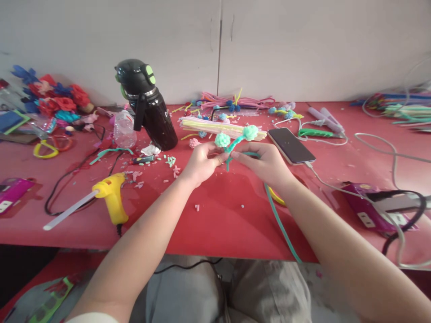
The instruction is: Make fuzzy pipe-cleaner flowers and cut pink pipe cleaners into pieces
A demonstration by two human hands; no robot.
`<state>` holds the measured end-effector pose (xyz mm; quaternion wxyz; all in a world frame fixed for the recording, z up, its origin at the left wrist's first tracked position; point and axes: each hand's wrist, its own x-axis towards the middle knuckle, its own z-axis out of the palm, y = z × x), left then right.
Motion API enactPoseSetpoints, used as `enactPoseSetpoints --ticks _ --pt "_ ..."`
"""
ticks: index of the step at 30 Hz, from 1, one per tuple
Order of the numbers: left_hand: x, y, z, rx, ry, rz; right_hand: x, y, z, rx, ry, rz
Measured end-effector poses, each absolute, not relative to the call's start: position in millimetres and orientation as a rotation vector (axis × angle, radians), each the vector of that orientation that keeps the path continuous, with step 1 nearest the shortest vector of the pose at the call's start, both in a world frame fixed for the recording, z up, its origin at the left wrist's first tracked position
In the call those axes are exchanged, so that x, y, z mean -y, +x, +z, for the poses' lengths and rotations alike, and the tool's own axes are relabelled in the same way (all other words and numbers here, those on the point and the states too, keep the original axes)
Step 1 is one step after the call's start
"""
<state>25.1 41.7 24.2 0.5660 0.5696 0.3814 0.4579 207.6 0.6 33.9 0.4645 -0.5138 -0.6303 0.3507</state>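
While a forked teal stem (237, 142) with two mint-green puffs (250, 132) is hovering above the red table (208, 229), I'm guessing the joining step is happening around its fork, with the next move calling for a snug hold and a twist. The left hand (206, 162) is pinching the stem between thumb and forefinger; the right hand (264, 163) is pinching it just alongside, fingers curling, neither hand spreading wide. A long teal strand (282, 224) is trailing beside the right forearm (319, 215), can't tell if it's connecting. Pastel pipe cleaners (208, 127) are lying behind, a phone (292, 146) is resting nearby, glue gun (113, 197) sitting off left.
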Motion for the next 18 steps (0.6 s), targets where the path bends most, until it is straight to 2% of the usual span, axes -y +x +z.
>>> enactPoseSetpoints --ticks 4,8,11,15,18 --pt "-47.1 21.4 21.1 -0.916 1.316 1.171 -8.1 230.2 34.3 1.653 -1.33 0.994" --pt "-54.7 14.7 16.1 -0.93 1.386 1.267 -21.8 265.1 25.4 1.627 -1.68 0.532" --pt "-56.4 12.1 14.3 -0.941 1.458 1.285 -29.5 276.3 17.2 1.689 -1.945 0.437" --pt "-56.1 12.0 14.0 -0.951 1.516 1.262 -34.1 267.7 14.1 1.798 -1.865 0.282" --pt "-55.0 12.9 15.0 -0.945 1.516 1.252 -34.4 257.8 14.9 1.923 -1.761 0.292"
